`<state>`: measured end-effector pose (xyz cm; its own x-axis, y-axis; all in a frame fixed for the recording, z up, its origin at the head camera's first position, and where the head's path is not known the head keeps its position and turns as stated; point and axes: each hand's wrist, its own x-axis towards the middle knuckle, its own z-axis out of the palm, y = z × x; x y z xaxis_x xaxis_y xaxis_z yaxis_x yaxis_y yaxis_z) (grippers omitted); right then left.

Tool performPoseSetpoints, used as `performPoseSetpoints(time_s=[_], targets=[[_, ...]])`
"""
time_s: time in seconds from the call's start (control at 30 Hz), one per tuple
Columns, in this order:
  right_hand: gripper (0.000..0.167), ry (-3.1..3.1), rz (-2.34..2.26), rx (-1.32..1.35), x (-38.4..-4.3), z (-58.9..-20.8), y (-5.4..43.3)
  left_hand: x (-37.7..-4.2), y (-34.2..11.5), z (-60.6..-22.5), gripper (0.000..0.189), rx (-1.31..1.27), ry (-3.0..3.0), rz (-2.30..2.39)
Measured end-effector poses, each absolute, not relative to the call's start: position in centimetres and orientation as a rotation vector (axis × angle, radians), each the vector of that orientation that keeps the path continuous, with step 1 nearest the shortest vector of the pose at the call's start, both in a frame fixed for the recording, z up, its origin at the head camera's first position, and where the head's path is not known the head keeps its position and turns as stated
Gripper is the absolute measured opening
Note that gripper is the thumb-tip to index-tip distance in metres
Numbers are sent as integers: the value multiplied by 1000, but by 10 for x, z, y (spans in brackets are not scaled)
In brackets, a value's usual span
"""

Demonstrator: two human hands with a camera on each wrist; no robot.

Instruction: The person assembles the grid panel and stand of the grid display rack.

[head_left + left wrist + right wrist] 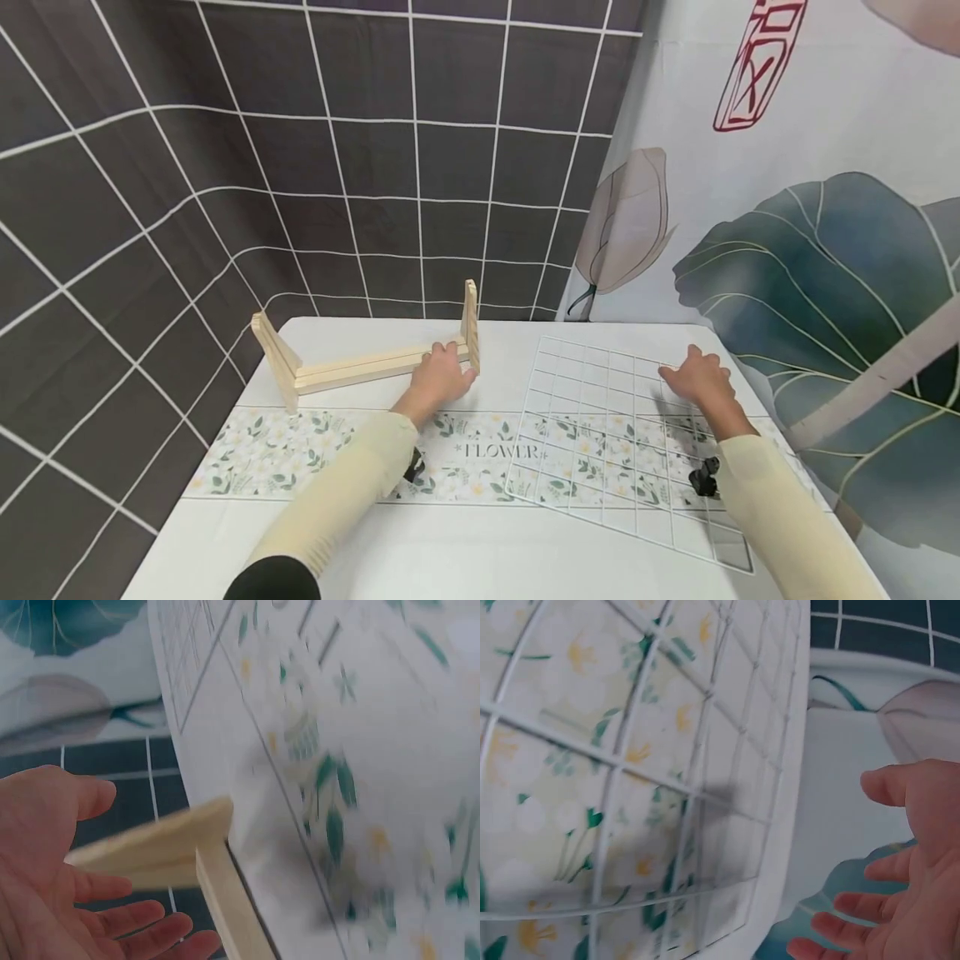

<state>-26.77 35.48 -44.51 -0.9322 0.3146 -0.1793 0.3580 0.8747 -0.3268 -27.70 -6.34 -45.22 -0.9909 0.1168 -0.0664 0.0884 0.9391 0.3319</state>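
Note:
On the far left of the table stands a pale wooden stand [367, 372] with a long slotted bar between two slanted end pieces. My left hand [441, 379] is at the right end of that bar, overlapping it in the head view. In the left wrist view, its fingers [142, 919] are spread and loosely bent beside the wooden end piece [161, 844], gripping nothing. A white wire grid panel [635, 433] lies on the right half of the table. Over its far right edge is my right hand [703, 385], fingers [866, 904] apart and holding nothing.
The white table [412, 542] has a printed floral band [480, 454] across it, reading FLOWER. Behind hangs a dark cloth [450, 167] with white grid lines. At the right, a pale curtain [697, 200] with leaf prints borders the table.

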Motion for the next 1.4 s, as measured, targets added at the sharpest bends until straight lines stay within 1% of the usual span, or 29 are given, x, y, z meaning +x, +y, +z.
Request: performPoseSetpoints(time_s=[0.17,0.37,0.6,0.87,1.23,1.4], targets=[[87,2834,-528,634,-265,-459,367,-270,-39,-464,72,209,2982,560],[88,2806,-487,657,-262,-474,373,-261,-22,-482,73,251,2930,583],[88,2780,-550,671,-253,-480,378,-255,-2,-492,70,306,2871,599],[89,2748,-553,756,-253,-493,382,-247,25,-500,66,350,2861,605],[89,2729,-579,801,-255,-501,380,-238,47,-503,58,236,2806,729],[86,2760,-573,775,-251,-499,380,-236,53,-501,56,216,2811,732]])
